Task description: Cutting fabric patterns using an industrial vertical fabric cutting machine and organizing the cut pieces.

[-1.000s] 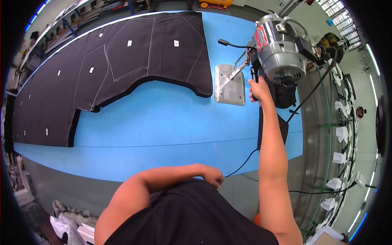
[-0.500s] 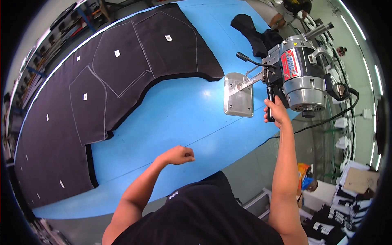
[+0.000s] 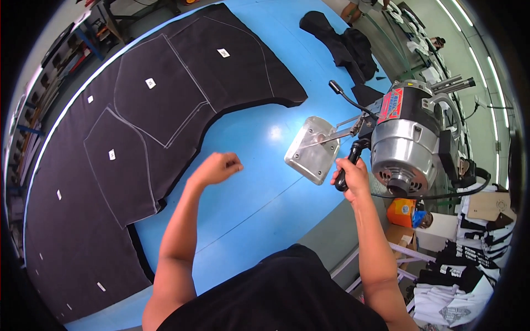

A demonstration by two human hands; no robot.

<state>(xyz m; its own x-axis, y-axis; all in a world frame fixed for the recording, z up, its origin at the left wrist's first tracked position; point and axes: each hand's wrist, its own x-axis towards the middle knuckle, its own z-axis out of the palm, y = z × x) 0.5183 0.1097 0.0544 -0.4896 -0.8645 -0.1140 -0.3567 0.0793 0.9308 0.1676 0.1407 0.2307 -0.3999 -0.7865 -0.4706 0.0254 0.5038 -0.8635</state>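
Note:
My right hand (image 3: 350, 175) grips the black handle (image 3: 354, 163) of a silver electric cloth-cutting machine (image 3: 400, 149). Its flat metal base plate (image 3: 306, 160) rests on the blue tabletop (image 3: 243, 201), left of my hand. My left hand (image 3: 221, 167) hangs over the table with fingers curled and nothing visible in them, just right of a thick black fabric stack (image 3: 61, 237). The stack has chalked pattern outlines and small white labels, and a notched edge facing me.
Dark fabric offcuts (image 3: 356, 52) lie at the table's far right, near another person's legs (image 3: 353, 11). A power cable curves below the motor. Folded black and white garments (image 3: 452, 298), a cardboard box (image 3: 397, 231) and an orange bag (image 3: 400, 212) are at lower right. A rack (image 3: 88, 38) runs along the far left.
The view has turned. The machine, in my right hand, has swung round with its base plate angled. My left hand has risen from beside my body to over the table near the fabric edge.

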